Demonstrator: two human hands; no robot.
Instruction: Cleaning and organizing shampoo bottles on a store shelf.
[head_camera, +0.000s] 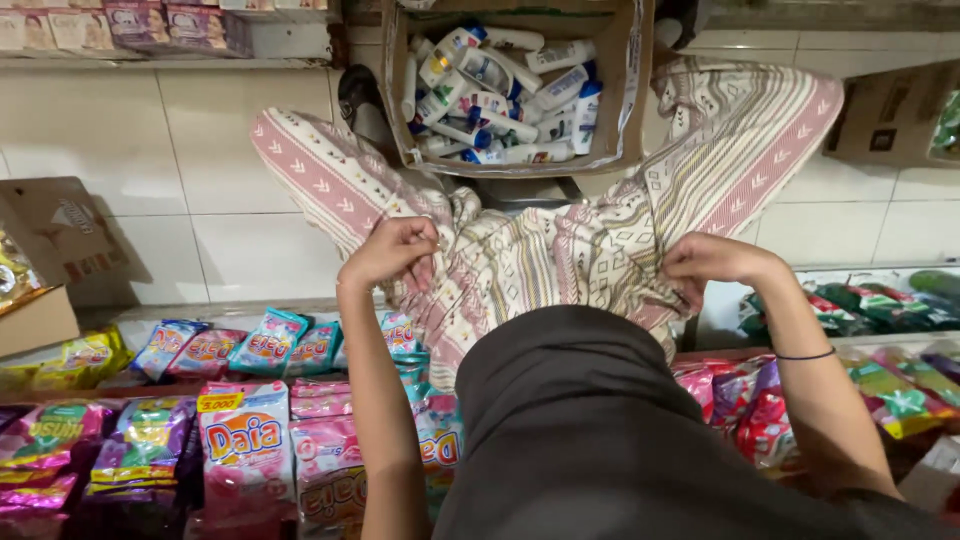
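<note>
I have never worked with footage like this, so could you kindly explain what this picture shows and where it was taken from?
There is no machine here: a camera worn on a person's head looks down at their own two bare hands. The left hand and the right hand each grip a patterned pink and cream cloth, bunched and spread between them. Below lie colourful detergent sachets on a shop shelf. Above sits a cardboard box of white bottles against a tiled wall.

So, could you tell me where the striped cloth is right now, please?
In the head view, the striped cloth is mid-frame, gripped between the left hand and right hand, just below the cardboard box of bottles.
</note>
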